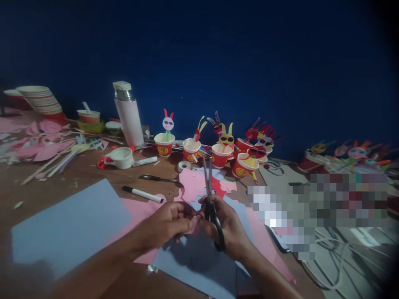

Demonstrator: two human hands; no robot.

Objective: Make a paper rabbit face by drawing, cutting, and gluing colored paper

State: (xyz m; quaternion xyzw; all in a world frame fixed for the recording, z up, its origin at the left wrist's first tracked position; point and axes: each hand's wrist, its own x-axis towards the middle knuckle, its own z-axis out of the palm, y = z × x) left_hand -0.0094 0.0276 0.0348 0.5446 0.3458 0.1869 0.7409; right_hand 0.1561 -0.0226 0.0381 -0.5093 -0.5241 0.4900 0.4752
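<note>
At the bottom centre of the frame, a pale blue sheet (190,268) is laid under both hands, and further sheets are spread around it. Above that sheet, a small pink paper piece (195,224) is held just below the middle of the frame. It is pinched by the left hand (174,220), whose grip is pressed together at the fingertips; the right hand (229,228) is wrapped around the dark handles of the scissors (209,193), and its fingertips are brought close to the same piece. The blades are pointed toward the top of the frame, slightly parted and clear of the paper, so no cut is being made; the shape of the piece is mostly hidden by fingers, and whether its trimming is complete cannot be told. At the left, a large blue sheet (71,228) is seen with straight edges and seems unused. Farther up, a capped marker (143,194) is left lying on the brown surface (96,176), and pink scraps (190,182) with cut edges are gathered at the centre, by which much cutting is judged to be already done. Beyond these, several paper figures (168,123) with ears and dark eyes are stood in red cups (164,146) across the centre and appear finished. More figures (358,153) are crowded at the right edge, blurred. At the upper left, a stack of cups (40,99) is seen with no figures in it, so more may be left to be made.
</note>
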